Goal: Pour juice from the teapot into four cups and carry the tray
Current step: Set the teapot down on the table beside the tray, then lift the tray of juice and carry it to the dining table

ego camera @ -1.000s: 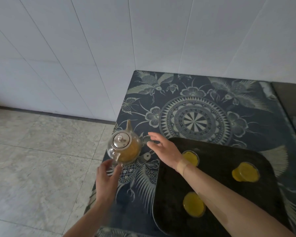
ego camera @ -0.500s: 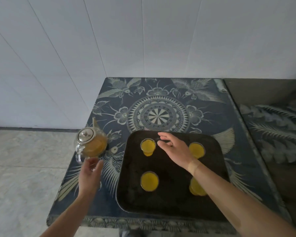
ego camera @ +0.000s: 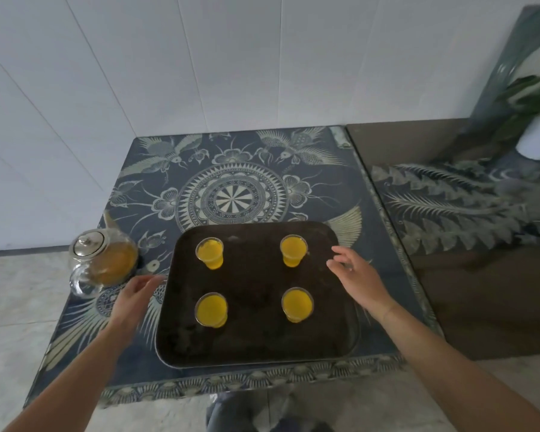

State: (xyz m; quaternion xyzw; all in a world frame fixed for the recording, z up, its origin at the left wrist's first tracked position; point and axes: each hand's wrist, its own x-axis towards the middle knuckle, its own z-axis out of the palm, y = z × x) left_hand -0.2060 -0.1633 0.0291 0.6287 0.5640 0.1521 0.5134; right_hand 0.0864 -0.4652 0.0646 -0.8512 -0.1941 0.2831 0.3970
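Four cups (ego camera: 210,253) juice, one tray (ego camera: 256,338), one teapot (ego camera: 106,260).

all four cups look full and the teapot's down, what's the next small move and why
Probably curl both hands onto the tray's side rims: the left hand hangs open by the tray, the right hand open over its right edge, neither gripping. All four cups hold juice; the teapot stands aside.

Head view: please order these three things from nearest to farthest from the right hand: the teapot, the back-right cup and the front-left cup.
From the right hand:
1. Back-right cup, just to the hand's left on the tray.
2. Front-left cup, across the tray, toward the person.
3. Teapot, off the tray, at the table's left edge.
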